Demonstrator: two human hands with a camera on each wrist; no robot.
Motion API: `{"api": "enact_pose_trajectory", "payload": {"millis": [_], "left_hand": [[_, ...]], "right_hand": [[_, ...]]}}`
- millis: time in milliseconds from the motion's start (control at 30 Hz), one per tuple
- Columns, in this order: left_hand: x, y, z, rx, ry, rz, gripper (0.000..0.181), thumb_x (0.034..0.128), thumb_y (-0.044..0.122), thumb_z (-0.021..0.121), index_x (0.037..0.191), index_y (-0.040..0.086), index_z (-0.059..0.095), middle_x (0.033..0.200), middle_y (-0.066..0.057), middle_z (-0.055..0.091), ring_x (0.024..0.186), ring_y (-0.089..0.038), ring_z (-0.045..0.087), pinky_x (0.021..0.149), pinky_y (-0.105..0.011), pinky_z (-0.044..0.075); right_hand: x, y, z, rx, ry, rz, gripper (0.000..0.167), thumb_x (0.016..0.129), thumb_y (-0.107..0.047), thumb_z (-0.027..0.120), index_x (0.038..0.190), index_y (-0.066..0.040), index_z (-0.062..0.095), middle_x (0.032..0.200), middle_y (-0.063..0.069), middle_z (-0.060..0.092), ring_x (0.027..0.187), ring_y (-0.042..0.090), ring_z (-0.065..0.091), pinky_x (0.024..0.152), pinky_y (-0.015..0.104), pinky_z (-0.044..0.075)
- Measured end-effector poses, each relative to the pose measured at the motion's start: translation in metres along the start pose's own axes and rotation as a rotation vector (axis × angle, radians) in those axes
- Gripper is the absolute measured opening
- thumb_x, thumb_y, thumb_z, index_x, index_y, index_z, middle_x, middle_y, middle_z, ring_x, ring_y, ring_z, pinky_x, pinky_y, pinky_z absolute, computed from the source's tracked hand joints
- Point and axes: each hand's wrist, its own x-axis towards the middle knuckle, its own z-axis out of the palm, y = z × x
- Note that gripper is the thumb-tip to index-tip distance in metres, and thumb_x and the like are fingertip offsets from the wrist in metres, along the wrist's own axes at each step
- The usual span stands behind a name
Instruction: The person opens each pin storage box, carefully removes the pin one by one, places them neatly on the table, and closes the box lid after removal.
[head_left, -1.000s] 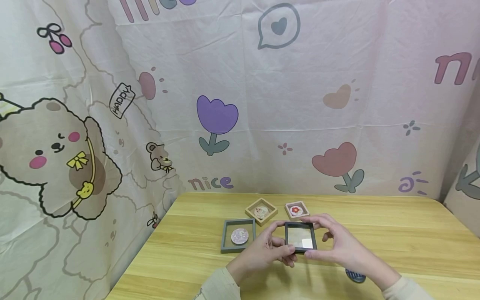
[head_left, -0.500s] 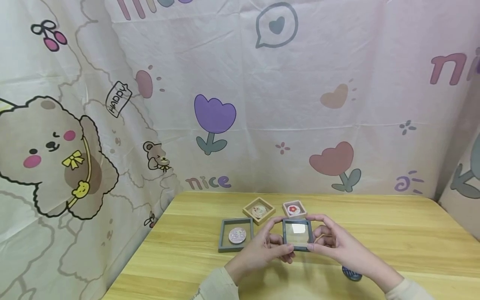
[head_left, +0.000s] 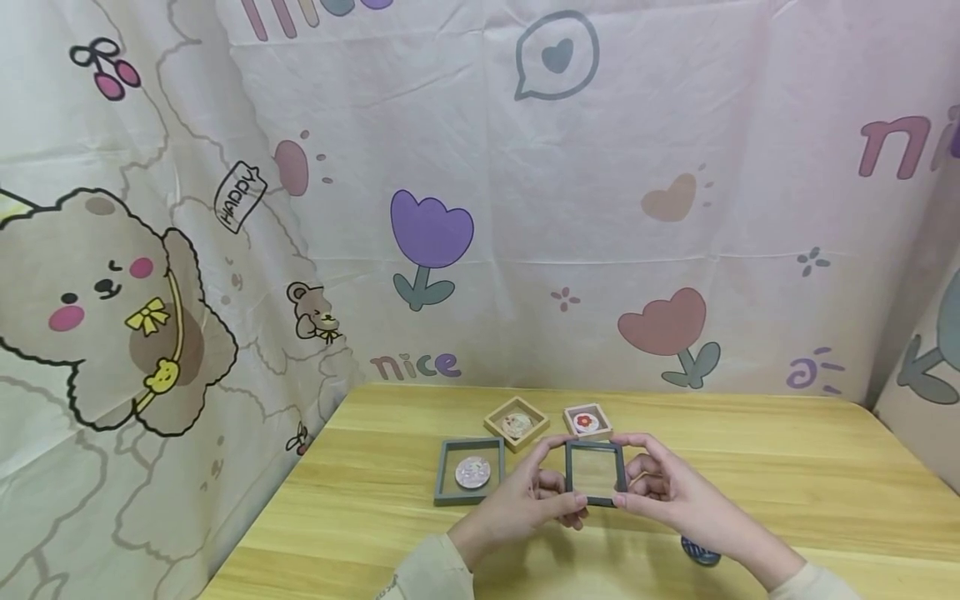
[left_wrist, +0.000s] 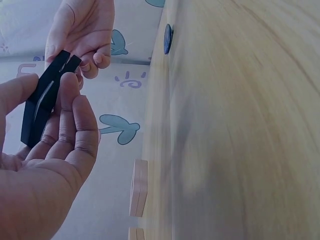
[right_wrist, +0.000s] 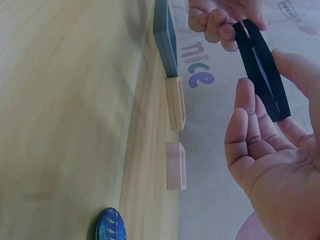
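Observation:
A small black square display frame with a clear pane is held up off the table between both hands. My left hand grips its left side, thumb at the lower corner and a finger at the top. On its right side my right hand pinches it in much the same way. Both wrist views show the black frame edge-on, with a narrow slit along its side. A dark blue patterned round badge lies on the table beside my right forearm.
Behind the left hand, a grey frame holds a pale round badge. Farther back are a tan frame and a pink frame, each with a round badge inside. A printed cloth hangs behind the wooden table.
The black frame tilts slightly in both hands, and the bright reflection on its pane shifts up and then disappears. Both hands keep their grip; the other frames and the blue badge stay put.

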Motion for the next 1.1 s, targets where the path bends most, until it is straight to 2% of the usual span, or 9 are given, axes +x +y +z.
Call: {"api": "enact_pose_trajectory", "payload": {"millis": [133, 467, 800, 1100], "left_hand": [[-0.0002, 0.0009, 0.0005, 0.009, -0.002, 0.000, 0.074, 0.1022, 0.013, 0.073, 0.162, 0.037, 0.036, 0.093, -0.004, 0.075, 0.082, -0.013, 0.076, 0.087, -0.032, 0.067], [-0.0013, 0.0019, 0.0029, 0.024, 0.001, -0.005, 0.075, 0.1017, 0.012, 0.073, 0.161, 0.037, 0.036, 0.093, -0.006, 0.076, 0.081, -0.012, 0.077, 0.087, -0.033, 0.067], [-0.0031, 0.0020, 0.0030, 0.031, -0.001, -0.013, 0.075, 0.1015, 0.012, 0.074, 0.162, 0.037, 0.036, 0.092, -0.006, 0.076, 0.080, -0.012, 0.076, 0.087, -0.033, 0.067], [-0.0045, 0.0015, 0.0026, 0.047, 0.002, -0.017, 0.075, 0.1016, 0.012, 0.074, 0.161, 0.037, 0.036, 0.091, -0.006, 0.076, 0.080, -0.012, 0.076, 0.086, -0.032, 0.067]], "right_hand": [[0.0000, 0.0004, 0.0000, -0.014, 0.003, 0.002, 0.064, 0.101, -0.013, 0.075, 0.152, -0.003, 0.038, 0.100, 0.006, 0.065, 0.078, 0.005, 0.065, 0.066, 0.026, 0.057], [-0.0016, -0.0006, -0.0014, -0.002, -0.006, 0.009, 0.067, 0.101, -0.012, 0.075, 0.153, 0.003, 0.035, 0.100, 0.008, 0.065, 0.078, 0.006, 0.064, 0.065, 0.026, 0.057], [-0.0033, 0.0001, -0.0002, -0.008, -0.011, -0.004, 0.066, 0.101, -0.012, 0.075, 0.153, 0.002, 0.037, 0.100, 0.006, 0.066, 0.078, 0.006, 0.065, 0.066, 0.026, 0.058], [-0.0022, 0.0009, 0.0012, -0.014, -0.017, -0.008, 0.066, 0.100, -0.013, 0.076, 0.152, 0.001, 0.037, 0.100, 0.009, 0.066, 0.078, 0.006, 0.066, 0.065, 0.026, 0.058]]}}
